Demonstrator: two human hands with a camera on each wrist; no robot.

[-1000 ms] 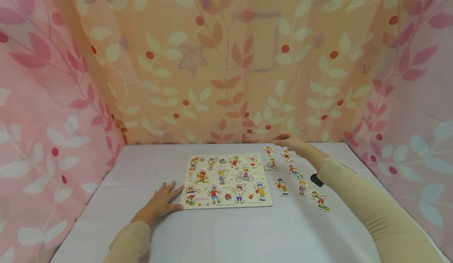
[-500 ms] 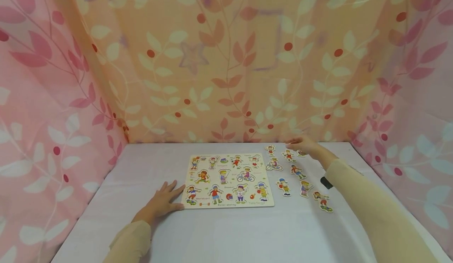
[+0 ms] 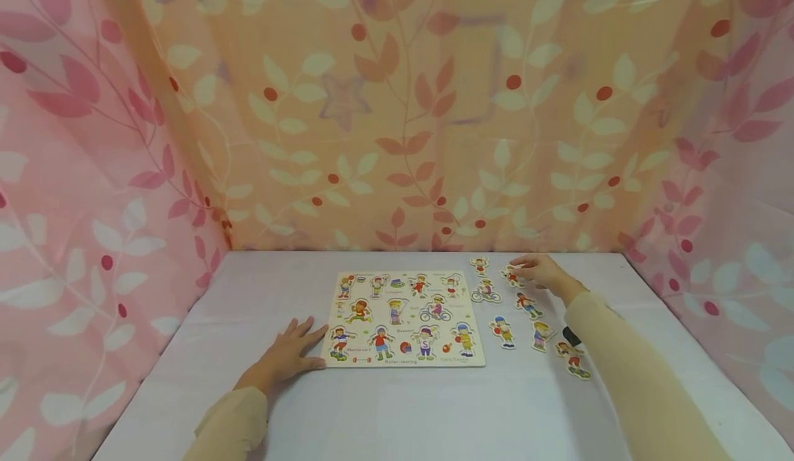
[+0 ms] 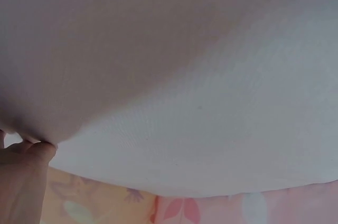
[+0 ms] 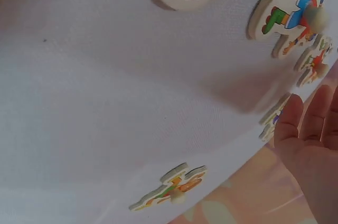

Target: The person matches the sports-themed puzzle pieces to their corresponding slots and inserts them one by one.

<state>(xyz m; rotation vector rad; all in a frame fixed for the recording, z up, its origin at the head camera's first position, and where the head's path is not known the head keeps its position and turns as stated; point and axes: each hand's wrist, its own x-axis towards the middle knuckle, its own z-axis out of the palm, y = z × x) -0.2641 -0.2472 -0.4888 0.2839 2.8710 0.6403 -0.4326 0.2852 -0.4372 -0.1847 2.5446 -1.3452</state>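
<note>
A flat puzzle board [image 3: 378, 318] with pictures of children at sports lies mid-table. My left hand [image 3: 291, 351] rests at its left side, fingers spread and fingertips at the edge; only a part of that hand [image 4: 26, 176] shows in the left wrist view. At the back right, my right hand [image 3: 542, 273] hovers with loosely extended fingers overlapping the football player piece [image 3: 511, 276]. In the right wrist view the same hand [image 5: 311, 134] has nothing between its fingers, and a cut-out piece [image 5: 272, 119] lies just past the thumb.
Right of the board lie a tennis piece [image 3: 479, 266], a cyclist [image 3: 486, 291], a red-shirted figure [image 3: 528, 305], a ball player [image 3: 503, 332], a golfer [image 3: 542, 335] and a skateboarder [image 3: 573, 360]. Pieces bear small knobs [image 5: 316, 19]. Patterned curtains [image 3: 397, 137] surround the table.
My right hand has moved right, then lower toward the pieces, now covering the piece at the far right back. The left hand stays beside the board. The head view has shifted slightly.
</note>
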